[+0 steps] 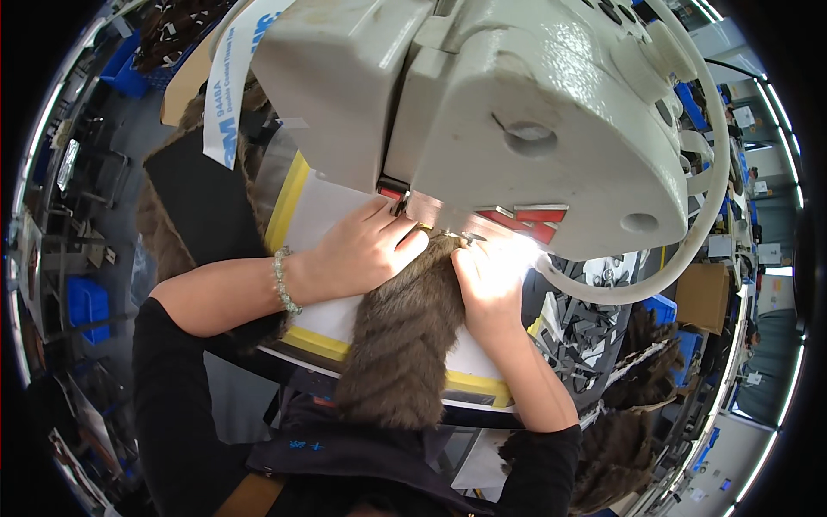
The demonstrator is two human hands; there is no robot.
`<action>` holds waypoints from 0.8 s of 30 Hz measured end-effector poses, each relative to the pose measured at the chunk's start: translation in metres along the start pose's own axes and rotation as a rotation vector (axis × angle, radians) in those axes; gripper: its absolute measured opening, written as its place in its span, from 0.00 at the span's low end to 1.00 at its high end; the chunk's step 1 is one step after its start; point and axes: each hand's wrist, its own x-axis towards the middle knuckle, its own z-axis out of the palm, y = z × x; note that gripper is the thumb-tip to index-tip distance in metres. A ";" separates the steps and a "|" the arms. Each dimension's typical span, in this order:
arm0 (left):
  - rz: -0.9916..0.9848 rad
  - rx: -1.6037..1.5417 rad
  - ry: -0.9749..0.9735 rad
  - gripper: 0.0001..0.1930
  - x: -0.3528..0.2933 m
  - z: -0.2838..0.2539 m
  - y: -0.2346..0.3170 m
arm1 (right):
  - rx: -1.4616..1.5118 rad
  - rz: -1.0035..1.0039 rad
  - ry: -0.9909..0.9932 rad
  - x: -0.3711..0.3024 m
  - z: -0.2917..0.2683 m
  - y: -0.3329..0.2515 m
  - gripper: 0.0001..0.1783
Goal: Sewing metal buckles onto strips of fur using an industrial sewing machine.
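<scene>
Beyond fur strip (401, 345), crate (158, 78) of brown pieces (177, 33)

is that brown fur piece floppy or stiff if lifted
The brown fur piece is probably floppy: its end seems to sag over the white work surface's edge. Its thick, ridged pile would likely squash when gripped.

Machine (551, 121) blocks the far side; nearer strips lie free.
The hose (633, 294) curves across the right. Fur (405, 336) divides the board (320, 207), leaving bare strips either side; the left hand (357, 254) partly covers one.
</scene>
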 end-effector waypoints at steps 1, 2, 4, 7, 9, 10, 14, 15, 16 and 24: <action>-0.010 -0.022 0.018 0.06 0.000 0.000 0.000 | 0.002 0.004 0.001 0.000 0.000 0.000 0.14; -0.008 -0.022 0.014 0.06 0.000 -0.001 -0.001 | 0.011 0.003 0.005 0.001 0.000 0.001 0.15; -0.005 -0.009 -0.043 0.07 -0.002 -0.003 -0.001 | 0.026 -0.002 0.011 0.000 0.001 0.002 0.15; 0.019 -0.035 -0.040 0.07 0.000 -0.004 -0.003 | 0.060 0.031 0.001 -0.009 0.007 0.007 0.17; 0.007 -0.047 -0.056 0.07 0.000 -0.005 -0.001 | 0.080 0.042 0.008 -0.014 0.010 0.010 0.18; -0.004 -0.063 -0.068 0.07 0.000 -0.006 0.000 | 0.081 0.042 0.010 -0.015 0.010 0.009 0.18; -0.016 -0.053 -0.051 0.08 0.000 -0.005 0.001 | 0.237 0.115 -0.115 -0.008 0.001 0.008 0.29; -0.019 -0.044 -0.016 0.08 0.000 -0.002 0.000 | 0.321 0.158 -0.148 -0.005 -0.001 0.007 0.29; -0.023 -0.035 0.019 0.09 0.000 -0.001 0.001 | 0.324 0.156 -0.151 -0.002 -0.002 0.008 0.29; 0.068 0.087 -0.015 0.07 -0.001 -0.005 0.005 | -0.002 0.043 -0.088 0.000 0.001 0.000 0.16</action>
